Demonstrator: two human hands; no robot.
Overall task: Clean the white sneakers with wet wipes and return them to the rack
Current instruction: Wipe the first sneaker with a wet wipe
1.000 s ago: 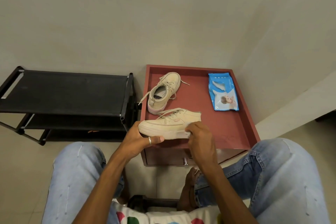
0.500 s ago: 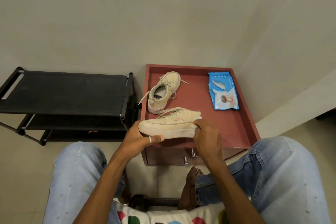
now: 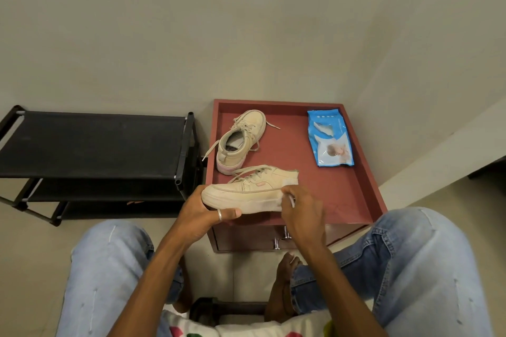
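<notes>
1. Gripping one sneaker (image 3: 246, 191) by its toe, the left hand (image 3: 204, 212) is holding it above the red cabinet (image 3: 342, 194), near the front edge.
2. The right hand (image 3: 302, 213) is pinching a wet wipe (image 3: 292, 201) against its heel.
3. The other sneaker (image 3: 241, 139) is lying on the cabinet.

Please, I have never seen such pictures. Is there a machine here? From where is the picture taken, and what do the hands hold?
There is no machine here, only a person working with bare hands. The person wears one camera on the head. It looks forward and down, so you see the person's own arms and knees.

The left hand grips the toe end of a sneaker. The right hand pinches a white wipe against the sneaker's heel end.

On the red cabinet lie the second sneaker and a blue pack of wipes. A black rack stands to the left of it.
</notes>
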